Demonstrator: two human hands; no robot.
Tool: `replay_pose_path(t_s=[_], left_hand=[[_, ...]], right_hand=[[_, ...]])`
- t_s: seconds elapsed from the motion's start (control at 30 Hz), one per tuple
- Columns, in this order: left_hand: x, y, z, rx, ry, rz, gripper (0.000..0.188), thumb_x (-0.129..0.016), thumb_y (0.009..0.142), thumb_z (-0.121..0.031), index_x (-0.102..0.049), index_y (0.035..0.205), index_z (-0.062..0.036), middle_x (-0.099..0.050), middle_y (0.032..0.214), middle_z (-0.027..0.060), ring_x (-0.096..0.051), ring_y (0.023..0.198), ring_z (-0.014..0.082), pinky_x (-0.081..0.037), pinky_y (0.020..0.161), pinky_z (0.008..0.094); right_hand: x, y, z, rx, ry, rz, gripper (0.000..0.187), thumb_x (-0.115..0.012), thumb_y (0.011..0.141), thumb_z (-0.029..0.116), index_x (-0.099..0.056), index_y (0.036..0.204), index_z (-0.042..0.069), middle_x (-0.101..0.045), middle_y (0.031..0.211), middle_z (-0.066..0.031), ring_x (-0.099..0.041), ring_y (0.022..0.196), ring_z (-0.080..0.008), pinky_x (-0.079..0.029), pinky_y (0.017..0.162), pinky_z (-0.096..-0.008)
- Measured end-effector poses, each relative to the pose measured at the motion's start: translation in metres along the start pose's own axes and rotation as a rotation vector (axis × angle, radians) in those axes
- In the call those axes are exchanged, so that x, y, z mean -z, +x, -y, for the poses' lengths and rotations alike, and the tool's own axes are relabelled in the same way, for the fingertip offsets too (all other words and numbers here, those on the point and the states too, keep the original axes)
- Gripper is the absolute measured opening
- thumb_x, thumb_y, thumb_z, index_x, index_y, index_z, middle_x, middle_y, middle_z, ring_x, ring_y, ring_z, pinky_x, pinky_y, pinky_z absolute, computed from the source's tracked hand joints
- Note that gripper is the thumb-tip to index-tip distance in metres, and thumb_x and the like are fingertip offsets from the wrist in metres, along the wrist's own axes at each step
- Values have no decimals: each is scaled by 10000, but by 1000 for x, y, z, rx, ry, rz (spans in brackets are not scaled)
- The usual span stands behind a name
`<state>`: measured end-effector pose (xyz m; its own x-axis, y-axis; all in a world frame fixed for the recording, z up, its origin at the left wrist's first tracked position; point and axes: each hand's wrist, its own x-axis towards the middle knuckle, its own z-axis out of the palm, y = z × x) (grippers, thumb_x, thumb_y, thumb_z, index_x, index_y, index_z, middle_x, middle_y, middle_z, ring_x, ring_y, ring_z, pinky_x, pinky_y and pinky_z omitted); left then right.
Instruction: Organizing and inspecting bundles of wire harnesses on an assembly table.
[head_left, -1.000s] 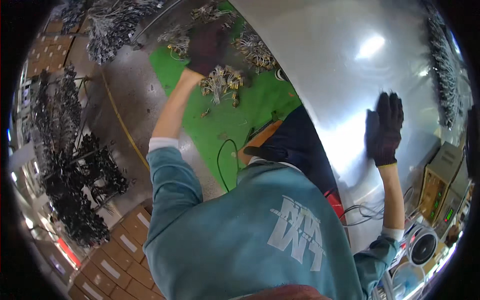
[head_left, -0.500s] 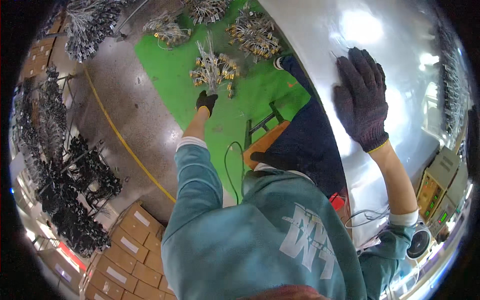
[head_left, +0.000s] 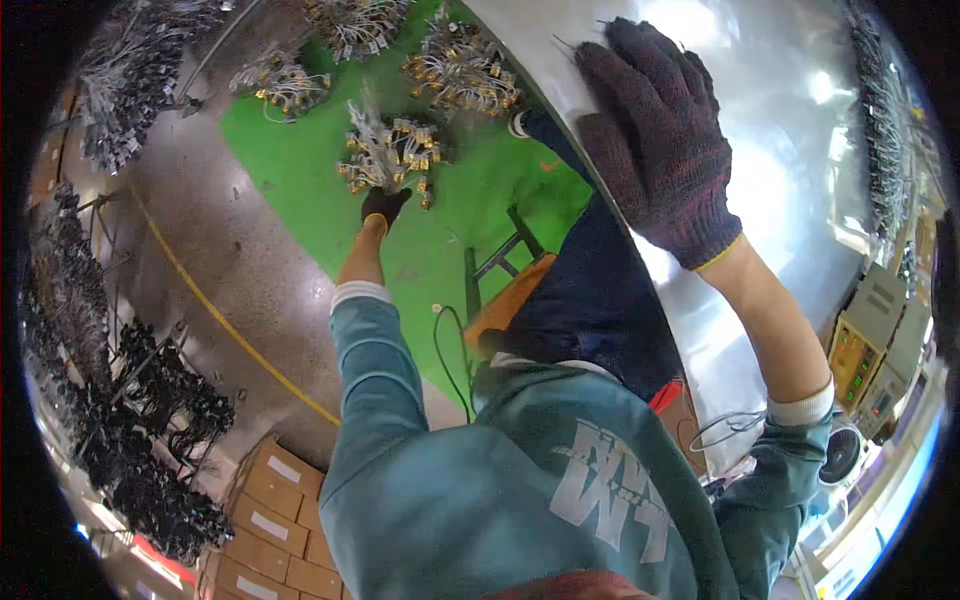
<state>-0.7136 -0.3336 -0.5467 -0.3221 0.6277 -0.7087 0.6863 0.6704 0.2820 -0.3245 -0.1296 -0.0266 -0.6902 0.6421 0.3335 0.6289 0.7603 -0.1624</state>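
My left hand (head_left: 384, 206), in a dark knitted glove with a yellow cuff edge, reaches down to the green floor. Its fingers close around the near end of a bundle of grey cables (head_left: 372, 142) with yellow and white connectors; the fingertips are partly hidden. My right hand (head_left: 660, 140), gloved the same way, rests palm down near the edge of the shiny metal table (head_left: 790, 130). Its fingers are stretched out, and it holds nothing. Thin dark strands stick out by its fingertips.
More cable bundles (head_left: 462, 70) lie on the green floor (head_left: 290, 190) ahead. An orange-topped stool (head_left: 512, 295) stands beside my legs. Racks of black cables (head_left: 150, 470) and stacked cardboard boxes (head_left: 268, 525) are on the left. An instrument (head_left: 858, 350) with lit displays is at right.
My left hand has moved onto the near end of the cable bundle. My right hand has shifted left toward the table's edge. The whole view has shifted a little.
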Motion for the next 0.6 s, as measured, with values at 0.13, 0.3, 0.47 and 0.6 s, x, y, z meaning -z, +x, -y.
replay_pose_path(t_s=[0.13,0.3,0.47,0.6], left_hand=[[-21,21,-72,68,1,242,1016,-549,903,-880,-770,1182,72,-736,1248,340,-693,1232,489,-530,1071,521],[-38,41,32,-12,102,-53,948,-503,949,-829,-798,1107,57,-753,1173,340,-711,1172,496,-538,1015,544],[-105,10,10,166,-811,193,454,-667,1008,-496,-760,859,-77,-756,825,177,-733,705,287,-564,626,443],[-102,-36,44,-106,-376,73,271,-595,1055,-345,-754,1008,-130,-768,809,157,-749,696,355,-597,648,471]], right_hand=[[-74,10,-43,376,532,-672,514,-797,888,253,-694,1338,28,-642,1402,-294,-611,1305,-525,-485,1115,-609],[-62,24,-25,322,534,-637,480,-769,899,224,-695,1326,17,-662,1350,-286,-627,1279,-507,-500,1098,-592],[-34,17,-27,238,368,-495,461,-752,906,215,-699,1323,26,-664,1338,-260,-632,1282,-471,-506,1092,-576],[20,20,-13,71,288,-286,444,-733,930,232,-697,1322,28,-664,1342,-247,-631,1285,-447,-494,1108,-565]])
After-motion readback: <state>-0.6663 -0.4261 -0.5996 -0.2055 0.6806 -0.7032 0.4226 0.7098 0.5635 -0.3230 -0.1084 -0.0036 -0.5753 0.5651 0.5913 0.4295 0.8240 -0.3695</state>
